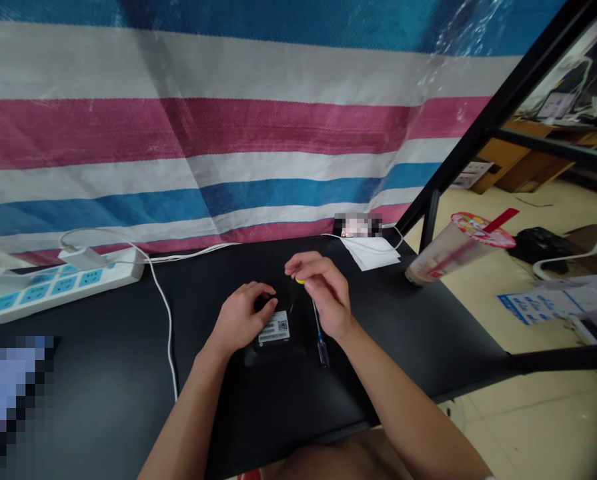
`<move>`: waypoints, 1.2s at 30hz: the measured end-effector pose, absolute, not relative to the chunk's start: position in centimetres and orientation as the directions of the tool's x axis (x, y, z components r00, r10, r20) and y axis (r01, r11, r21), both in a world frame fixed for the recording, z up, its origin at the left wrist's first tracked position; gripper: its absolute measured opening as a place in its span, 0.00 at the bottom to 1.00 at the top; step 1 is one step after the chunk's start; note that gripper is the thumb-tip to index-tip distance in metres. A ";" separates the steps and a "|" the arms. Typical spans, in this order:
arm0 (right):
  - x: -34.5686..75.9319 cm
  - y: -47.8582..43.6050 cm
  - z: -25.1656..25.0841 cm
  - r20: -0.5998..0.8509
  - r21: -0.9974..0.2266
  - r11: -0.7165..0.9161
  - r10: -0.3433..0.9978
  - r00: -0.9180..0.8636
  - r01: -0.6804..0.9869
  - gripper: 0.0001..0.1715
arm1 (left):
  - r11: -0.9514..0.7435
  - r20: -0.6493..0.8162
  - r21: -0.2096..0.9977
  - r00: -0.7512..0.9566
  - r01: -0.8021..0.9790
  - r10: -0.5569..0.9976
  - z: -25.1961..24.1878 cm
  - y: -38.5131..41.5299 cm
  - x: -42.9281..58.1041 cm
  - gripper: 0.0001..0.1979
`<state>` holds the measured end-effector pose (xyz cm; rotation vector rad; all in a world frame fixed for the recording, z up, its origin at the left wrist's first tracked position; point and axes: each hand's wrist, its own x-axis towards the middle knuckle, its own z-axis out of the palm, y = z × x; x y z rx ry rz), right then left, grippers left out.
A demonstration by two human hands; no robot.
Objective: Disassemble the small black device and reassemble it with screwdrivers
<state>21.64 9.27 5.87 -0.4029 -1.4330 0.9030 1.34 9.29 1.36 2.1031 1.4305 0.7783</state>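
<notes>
A black box-like device (271, 352) lies on the table in front of me, with a white printed label (274, 328) on its upper face. My left hand (243, 317) is curled over the device's left side, thumb by the label, steadying it. Above and to the right of the device, my right hand (325, 290) is closed in a pinch on a small yellow piece (301, 281); most of that piece is hidden by the fingers. Just below the right hand lies a screwdriver (322, 352) with a thin metal shaft and a dark, partly see-through handle.
A white power strip (63, 283) with plugs stands at the back left, its white cable (167, 320) crossing the table. A blurred-out screen (8, 393) is at near left. White papers (373, 253) and a drink cup (453, 250) with a red straw stand at right, near the black frame.
</notes>
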 end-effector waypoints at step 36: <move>21.7 9.3 6.0 0.691 -0.712 0.659 0.718 -0.079 -0.241 0.06 | -0.359 0.202 0.650 0.303 0.670 0.931 1.2 9.3 1.2 0.11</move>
